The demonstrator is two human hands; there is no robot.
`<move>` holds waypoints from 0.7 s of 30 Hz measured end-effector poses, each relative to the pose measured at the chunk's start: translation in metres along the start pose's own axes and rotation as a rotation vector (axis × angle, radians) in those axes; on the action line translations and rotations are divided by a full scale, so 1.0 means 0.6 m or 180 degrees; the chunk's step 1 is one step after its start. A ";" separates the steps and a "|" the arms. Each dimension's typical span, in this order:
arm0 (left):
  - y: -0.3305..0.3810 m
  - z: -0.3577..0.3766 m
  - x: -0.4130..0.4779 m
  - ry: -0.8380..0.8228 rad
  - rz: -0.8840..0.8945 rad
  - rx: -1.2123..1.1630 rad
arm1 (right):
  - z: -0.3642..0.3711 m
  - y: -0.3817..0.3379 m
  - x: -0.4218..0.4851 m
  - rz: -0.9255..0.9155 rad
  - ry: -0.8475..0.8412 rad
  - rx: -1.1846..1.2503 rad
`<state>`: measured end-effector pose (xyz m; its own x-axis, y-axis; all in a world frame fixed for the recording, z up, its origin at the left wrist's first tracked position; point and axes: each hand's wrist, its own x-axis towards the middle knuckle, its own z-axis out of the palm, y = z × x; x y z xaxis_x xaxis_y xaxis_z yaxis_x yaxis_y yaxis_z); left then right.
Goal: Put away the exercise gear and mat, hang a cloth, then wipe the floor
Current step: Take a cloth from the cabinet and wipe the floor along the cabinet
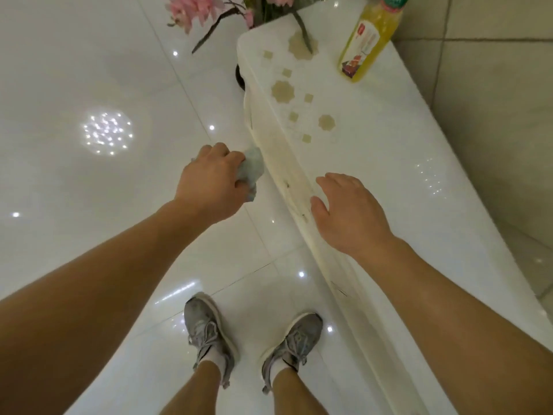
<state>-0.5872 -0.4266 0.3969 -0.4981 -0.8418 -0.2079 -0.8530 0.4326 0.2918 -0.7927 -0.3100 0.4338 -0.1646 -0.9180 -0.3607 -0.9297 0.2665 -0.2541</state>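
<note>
Left hand (209, 187): fingers (235, 158) curled tight round a crumpled pale blue-grey cloth (251, 172). It's bunched into a wad with a tail hanging below the palm. Right hand (348, 212): fingers (338, 181) spread and relaxed, holding nothing, over the front edge of the long white covered surface (389, 151). Can't tell if the palm touches it.

The cloth is in the air just beside that edge, well above the glossy white tiled floor (89, 70). 2 grey laced sneakers (206, 333) stand below, toes toward the surface.

Step in hand, my read: cloth in hand and ready to use, either to hang or to take down to the floor. Can't tell which. For wiping, shake the wad out flat first, since a balled cloth only smears. Then crouch, press with a flat palm and work in overlapping passes. The free right hand could steady on the surface edge going down. For hanging, open it to full width so it drapes evenly.

On the far end of the surface stands a yellow plastic bottle with a red-and-white label (368, 40), well apart from both hands. Pink artificial flowers (191, 7) are at the top.

Hidden or unclear:
- Left fingertips are buried in the cloth.
- The bottle cap and the flower container are cut off.
- No mat, exercise gear, hook or rail in view.
- The dark round thing at the surface's far corner is unreadable.
</note>
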 end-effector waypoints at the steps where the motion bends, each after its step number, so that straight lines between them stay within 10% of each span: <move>1: -0.025 -0.002 -0.005 0.0008 -0.0052 -0.0013 | 0.008 -0.021 0.009 -0.0043 -0.0022 -0.0012; 21: -0.335 0.155 0.094 0.0010 -0.0777 -0.0230 | 0.255 -0.189 0.326 -0.0435 -0.0647 -0.0222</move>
<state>-0.4586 -0.5311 0.2395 -0.2781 -0.9197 -0.2773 -0.9346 0.1923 0.2994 -0.6690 -0.4752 0.2549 0.0272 -0.8643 -0.5022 -0.9605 0.1166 -0.2528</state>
